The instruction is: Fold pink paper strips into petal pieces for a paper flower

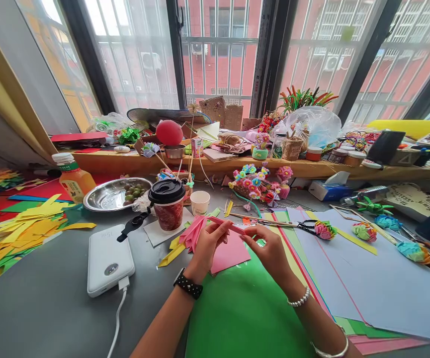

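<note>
Between my two hands runs a narrow folded strip of pink paper (237, 229), held above the work surface. My left hand (212, 241) pinches its left end, and my right hand (265, 244) grips the other end between thumb and fingertips. Beneath them lie a pink paper sheet (231, 256) and a large green sheet (252, 313). Just left of my left hand is a bunch of folded pink strips (193, 232), with folded yellow strips (172, 253) beside it.
A lidded coffee cup (168, 209), a white paper cup (200, 203) and a power bank (110, 261) stand or lie to the left. Scissors (304, 226) and paper flower balls (364, 231) rest on white sheets (367, 278) at right. Yellow strips (32, 223) pile at far left.
</note>
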Motion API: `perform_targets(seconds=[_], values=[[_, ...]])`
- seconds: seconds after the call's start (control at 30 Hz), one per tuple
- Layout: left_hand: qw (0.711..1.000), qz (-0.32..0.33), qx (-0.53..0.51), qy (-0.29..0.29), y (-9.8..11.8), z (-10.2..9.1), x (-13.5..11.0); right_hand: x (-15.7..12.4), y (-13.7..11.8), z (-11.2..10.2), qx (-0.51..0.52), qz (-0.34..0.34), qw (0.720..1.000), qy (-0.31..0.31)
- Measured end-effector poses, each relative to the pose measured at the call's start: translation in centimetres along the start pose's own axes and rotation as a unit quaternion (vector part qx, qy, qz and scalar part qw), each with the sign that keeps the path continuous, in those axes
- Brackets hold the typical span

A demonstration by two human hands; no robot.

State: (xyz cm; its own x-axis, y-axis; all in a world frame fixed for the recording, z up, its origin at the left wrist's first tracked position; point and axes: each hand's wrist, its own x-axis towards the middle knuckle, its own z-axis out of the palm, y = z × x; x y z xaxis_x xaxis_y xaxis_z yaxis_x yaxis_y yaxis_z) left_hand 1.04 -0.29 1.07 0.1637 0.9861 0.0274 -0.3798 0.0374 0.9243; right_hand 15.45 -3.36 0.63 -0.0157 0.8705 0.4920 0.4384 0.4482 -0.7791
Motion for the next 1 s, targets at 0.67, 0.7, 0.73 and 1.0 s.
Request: perform_targets(seconds=[0.67,0.7,0.73,1.0], values=[[0.989,-0.022,-0.137,-0.042,-0.62,-0.73,0.3,-0.27,-0.04,-0.01,-0.067,-0.068,0.994,0.045],[0.99,-0.023,-0.134,-0.043,-0.66,-0.73,0.28,-0.28,-0.01,-0.02,-0.066,-0.075,0.994,0.047],[0.99,-0.022,-0.131,-0.043,-0.69,-0.73,0.25,-0.29,0.02,-0.01,-0.066,-0.081,0.993,0.049],[0.991,-0.025,-0.125,-0.042,-0.66,-0.58,0.29,-0.41,0.03,0.0,-0.076,-0.088,0.992,0.058]])
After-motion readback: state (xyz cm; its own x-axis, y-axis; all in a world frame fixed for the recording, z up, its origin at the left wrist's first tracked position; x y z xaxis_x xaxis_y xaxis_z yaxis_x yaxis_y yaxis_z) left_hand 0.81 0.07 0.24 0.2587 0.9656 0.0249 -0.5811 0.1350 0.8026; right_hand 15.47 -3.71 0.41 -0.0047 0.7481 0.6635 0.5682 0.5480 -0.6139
